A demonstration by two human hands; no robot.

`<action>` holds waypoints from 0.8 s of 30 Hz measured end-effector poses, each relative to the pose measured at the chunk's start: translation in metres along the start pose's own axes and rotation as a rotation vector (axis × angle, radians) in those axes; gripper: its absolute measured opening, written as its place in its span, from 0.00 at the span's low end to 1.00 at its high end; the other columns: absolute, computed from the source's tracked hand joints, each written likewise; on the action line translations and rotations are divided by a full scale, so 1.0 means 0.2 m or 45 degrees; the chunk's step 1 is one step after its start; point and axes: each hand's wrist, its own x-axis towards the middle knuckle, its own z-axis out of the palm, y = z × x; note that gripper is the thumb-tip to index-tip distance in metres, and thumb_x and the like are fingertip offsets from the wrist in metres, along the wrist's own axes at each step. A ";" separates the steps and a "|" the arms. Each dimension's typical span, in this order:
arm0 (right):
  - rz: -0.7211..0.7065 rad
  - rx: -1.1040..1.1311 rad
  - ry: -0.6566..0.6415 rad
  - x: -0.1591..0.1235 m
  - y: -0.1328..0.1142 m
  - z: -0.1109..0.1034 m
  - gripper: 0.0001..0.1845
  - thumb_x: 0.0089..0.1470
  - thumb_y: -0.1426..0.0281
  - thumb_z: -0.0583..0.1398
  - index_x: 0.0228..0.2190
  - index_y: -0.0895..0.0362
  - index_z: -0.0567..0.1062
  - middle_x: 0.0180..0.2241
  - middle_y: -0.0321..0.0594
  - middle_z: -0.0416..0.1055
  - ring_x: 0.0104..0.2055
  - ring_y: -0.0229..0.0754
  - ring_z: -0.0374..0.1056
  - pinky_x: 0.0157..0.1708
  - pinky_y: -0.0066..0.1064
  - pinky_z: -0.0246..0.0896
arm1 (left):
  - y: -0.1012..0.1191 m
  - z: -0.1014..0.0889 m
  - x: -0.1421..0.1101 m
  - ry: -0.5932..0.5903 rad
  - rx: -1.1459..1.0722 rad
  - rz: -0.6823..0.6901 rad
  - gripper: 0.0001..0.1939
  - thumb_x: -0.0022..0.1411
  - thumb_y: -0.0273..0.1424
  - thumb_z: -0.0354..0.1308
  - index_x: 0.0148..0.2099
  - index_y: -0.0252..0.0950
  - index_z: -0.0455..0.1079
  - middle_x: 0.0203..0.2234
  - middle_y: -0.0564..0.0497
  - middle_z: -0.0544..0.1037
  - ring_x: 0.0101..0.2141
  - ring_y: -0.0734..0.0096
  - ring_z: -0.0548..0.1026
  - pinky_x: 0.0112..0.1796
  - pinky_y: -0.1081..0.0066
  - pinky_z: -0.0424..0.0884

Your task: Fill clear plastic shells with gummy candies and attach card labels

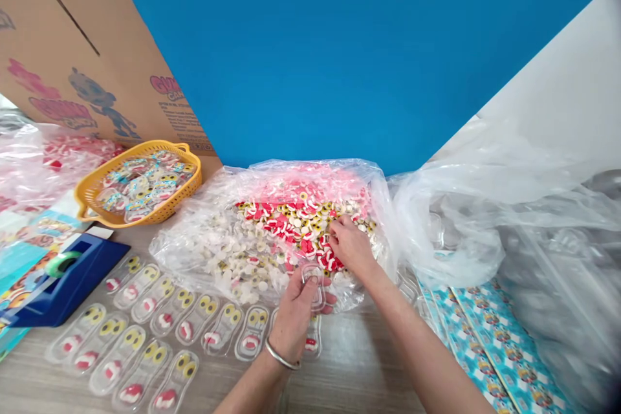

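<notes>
My left hand [295, 307], with a silver bangle at the wrist, grips a small clear plastic blister shell [312, 281] in front of the candy bag. Among the loose candies [310, 220] in the large clear plastic bag [194, 239], my right hand [350, 242] has its fingers bent together; what they pinch is hidden. The candies are red-and-white teeth shapes and yellow eyeball shapes. Below and left of my left hand, filled clear shells [252, 333] lie in rows on the table, each with two eyes and one set of teeth. My left forearm partly covers the right end.
A yellow basket [187, 187] of packed candies stands at the back left, beside a blue tape dispenser [58, 291]. Cardboard [63, 19] and a blue panel [310, 58] rise behind. On the right lie printed turquoise card sheets [509, 349] and clear plastic bags [451, 239].
</notes>
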 end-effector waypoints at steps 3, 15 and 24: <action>-0.028 0.172 0.098 -0.02 0.02 0.01 0.05 0.58 0.73 0.56 0.33 0.54 0.72 0.40 0.39 0.69 0.36 0.39 0.67 0.36 0.28 0.57 | 0.00 0.00 0.01 -0.008 -0.023 -0.017 0.24 0.57 0.44 0.60 0.51 0.37 0.66 0.41 0.45 0.79 0.30 0.65 0.80 0.30 0.68 0.74; -0.460 0.268 0.196 -0.32 -0.09 -0.04 0.12 0.64 0.74 0.51 0.40 0.55 0.74 0.43 0.47 0.72 0.44 0.45 0.68 0.44 0.34 0.65 | 0.08 0.03 0.07 -0.165 -0.091 0.013 0.30 0.61 0.54 0.52 0.51 0.35 0.70 0.40 0.41 0.79 0.33 0.63 0.78 0.26 0.71 0.72; -0.298 0.670 0.298 -0.40 -0.09 -0.04 0.15 0.63 0.76 0.50 0.47 0.54 0.73 0.43 0.45 0.71 0.46 0.43 0.69 0.47 0.38 0.69 | 0.02 0.04 0.09 -0.124 -0.031 0.044 0.22 0.59 0.48 0.57 0.49 0.39 0.70 0.40 0.46 0.79 0.30 0.64 0.78 0.24 0.70 0.70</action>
